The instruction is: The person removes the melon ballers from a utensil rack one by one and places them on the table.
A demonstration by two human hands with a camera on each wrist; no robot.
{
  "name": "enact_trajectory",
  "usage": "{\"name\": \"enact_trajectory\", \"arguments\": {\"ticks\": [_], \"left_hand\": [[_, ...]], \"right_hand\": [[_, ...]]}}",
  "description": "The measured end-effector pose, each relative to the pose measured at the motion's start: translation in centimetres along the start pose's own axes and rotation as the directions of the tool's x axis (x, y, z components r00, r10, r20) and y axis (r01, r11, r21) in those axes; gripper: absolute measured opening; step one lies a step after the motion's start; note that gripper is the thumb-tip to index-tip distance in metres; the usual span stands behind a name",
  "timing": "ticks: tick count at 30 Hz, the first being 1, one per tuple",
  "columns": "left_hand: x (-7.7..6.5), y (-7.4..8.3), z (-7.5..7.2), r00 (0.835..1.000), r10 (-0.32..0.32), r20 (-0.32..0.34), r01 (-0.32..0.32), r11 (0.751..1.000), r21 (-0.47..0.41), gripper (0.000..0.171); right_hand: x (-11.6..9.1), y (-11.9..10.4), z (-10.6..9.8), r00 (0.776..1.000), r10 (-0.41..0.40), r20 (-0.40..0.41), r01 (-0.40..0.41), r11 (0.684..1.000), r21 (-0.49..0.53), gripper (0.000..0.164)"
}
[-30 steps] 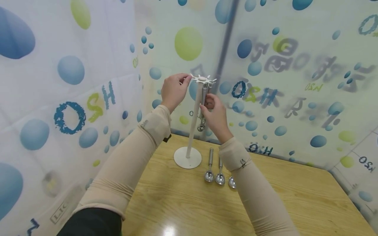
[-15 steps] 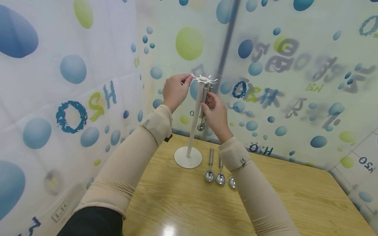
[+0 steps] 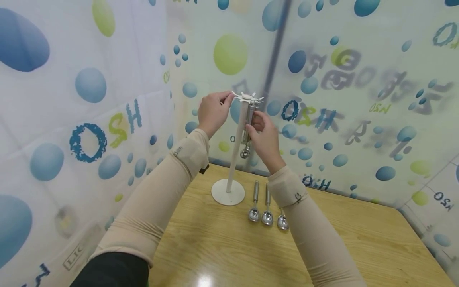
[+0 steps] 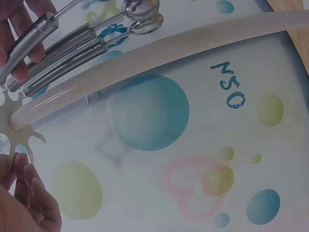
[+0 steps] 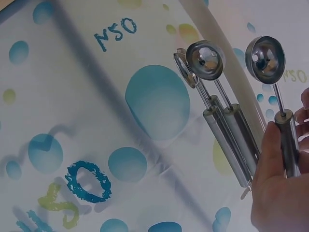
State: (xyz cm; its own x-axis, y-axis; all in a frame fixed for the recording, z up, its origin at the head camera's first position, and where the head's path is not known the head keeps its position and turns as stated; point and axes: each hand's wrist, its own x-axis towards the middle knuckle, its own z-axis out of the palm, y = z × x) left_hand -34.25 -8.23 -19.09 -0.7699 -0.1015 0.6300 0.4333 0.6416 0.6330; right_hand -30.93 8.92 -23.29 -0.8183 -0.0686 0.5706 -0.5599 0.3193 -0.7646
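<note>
A white utensil rack with a pole and a ring of hooks stands upright on the table. My left hand pinches one hook on its left side with thumb and fingers. With my right hand I grip the handle of a metal scoop, bowl hanging down, its top right at the hooks. Behind it, more metal scoops hang from the rack beside the pole, handles close together. The left wrist view shows the hand-held scoop's handle angled apart from those.
Three metal scoops lie side by side on the wooden table, right of the rack's round base; my right forearm partly covers the rightmost. A printed curtain closes off the back and left.
My right hand has shifted slightly right, and the scoop's handle now shows farther from the pole, in front of the others. The left hand keeps its pinch on the hook.
</note>
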Motion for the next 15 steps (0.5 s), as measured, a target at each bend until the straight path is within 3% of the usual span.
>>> {"name": "enact_trajectory", "arguments": {"ticks": [15], "left_hand": [[-0.2, 0.0, 0.0, 1.0, -0.005, 0.002, 0.005, 1.0, -0.002, 0.033]], "right_hand": [[-0.9, 1.1, -1.0, 0.998, 0.067, 0.016, -0.068, 0.996, 0.051, 0.042]]}}
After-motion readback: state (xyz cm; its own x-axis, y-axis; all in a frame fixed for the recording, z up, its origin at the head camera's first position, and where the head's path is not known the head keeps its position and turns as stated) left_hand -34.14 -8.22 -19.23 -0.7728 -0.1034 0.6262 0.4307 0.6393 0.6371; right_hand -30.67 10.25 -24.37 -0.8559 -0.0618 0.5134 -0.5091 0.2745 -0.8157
